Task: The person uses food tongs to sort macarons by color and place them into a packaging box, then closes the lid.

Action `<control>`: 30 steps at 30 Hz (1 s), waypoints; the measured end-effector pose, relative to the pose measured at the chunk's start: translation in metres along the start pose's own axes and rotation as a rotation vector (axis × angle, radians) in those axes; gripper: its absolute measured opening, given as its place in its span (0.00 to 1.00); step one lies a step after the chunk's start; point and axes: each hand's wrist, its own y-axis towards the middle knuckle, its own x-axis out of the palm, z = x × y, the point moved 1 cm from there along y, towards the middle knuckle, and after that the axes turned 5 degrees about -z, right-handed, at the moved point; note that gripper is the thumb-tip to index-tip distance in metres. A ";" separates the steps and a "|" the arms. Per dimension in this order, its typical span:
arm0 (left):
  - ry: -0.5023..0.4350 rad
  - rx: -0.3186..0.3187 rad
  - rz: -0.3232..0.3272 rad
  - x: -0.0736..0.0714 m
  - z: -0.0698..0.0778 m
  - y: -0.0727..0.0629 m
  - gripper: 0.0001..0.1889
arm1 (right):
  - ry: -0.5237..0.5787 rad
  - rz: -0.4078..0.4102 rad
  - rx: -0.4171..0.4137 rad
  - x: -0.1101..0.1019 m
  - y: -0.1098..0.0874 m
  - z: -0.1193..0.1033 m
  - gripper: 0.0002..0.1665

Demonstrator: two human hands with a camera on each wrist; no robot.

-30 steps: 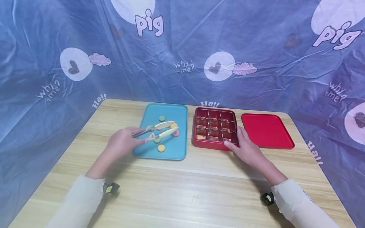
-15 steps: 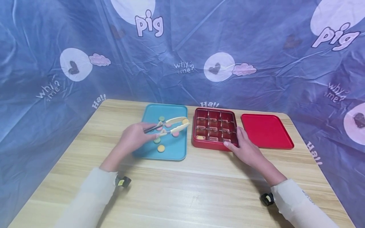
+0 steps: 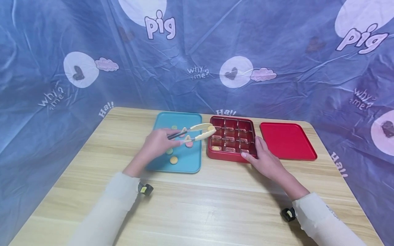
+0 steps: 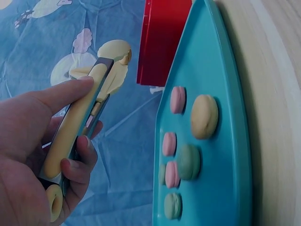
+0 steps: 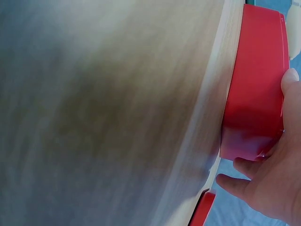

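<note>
Blue cloth (image 3: 197, 37) printed with "pig", "why me?", pink clouds and pale circles hangs behind our pale wood-grain table (image 3: 197, 205). On its left lies a turquoise tray (image 3: 178, 118), bearing three pink macarons (image 4: 178, 100), three green macarons (image 4: 189, 161) and a yellow macaron (image 4: 204, 117) nearest us. Just right of it sits a red box (image 3: 226, 157) with a grid of nine compartments; the near-left one contains a pale yellow piece (image 3: 217, 148). Farther right, a flat red lid (image 3: 287, 141) lies on the table.

Our left hand (image 3: 158, 141) has its thumb and fingers wrapped about the tongs (image 3: 204, 135), above the tray. Their cream tips pinch a second yellow macaron (image 3: 211, 128) over the box's left rim; we cannot tell how high. Our right hand (image 3: 266, 160) grips the box's near-right corner, thumb at the near rim and fingers along the right wall.
</note>
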 end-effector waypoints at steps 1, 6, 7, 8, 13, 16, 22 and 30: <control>0.008 0.014 0.004 0.001 0.002 0.002 0.28 | 0.000 0.000 -0.001 0.000 0.000 0.000 0.69; 0.015 0.053 0.006 0.007 0.009 0.008 0.34 | 0.005 0.003 -0.002 0.000 0.000 0.000 0.69; 0.012 0.055 0.002 0.007 0.010 0.009 0.35 | 0.005 0.004 -0.002 0.000 0.000 0.000 0.69; 0.008 0.054 -0.002 0.008 0.011 0.010 0.37 | 0.006 0.004 -0.001 0.000 0.000 0.000 0.68; -0.009 0.043 -0.016 0.012 0.016 0.015 0.36 | 0.005 0.000 0.000 0.000 0.000 0.000 0.68; -0.002 0.042 -0.020 0.013 0.018 0.017 0.34 | 0.005 0.000 -0.002 0.000 0.000 0.000 0.68; 0.011 0.043 -0.021 0.015 0.018 0.020 0.34 | 0.013 0.005 -0.002 0.000 0.000 -0.001 0.68; -0.022 0.032 -0.033 0.014 0.018 0.020 0.35 | 0.012 0.004 0.007 0.000 0.000 -0.001 0.69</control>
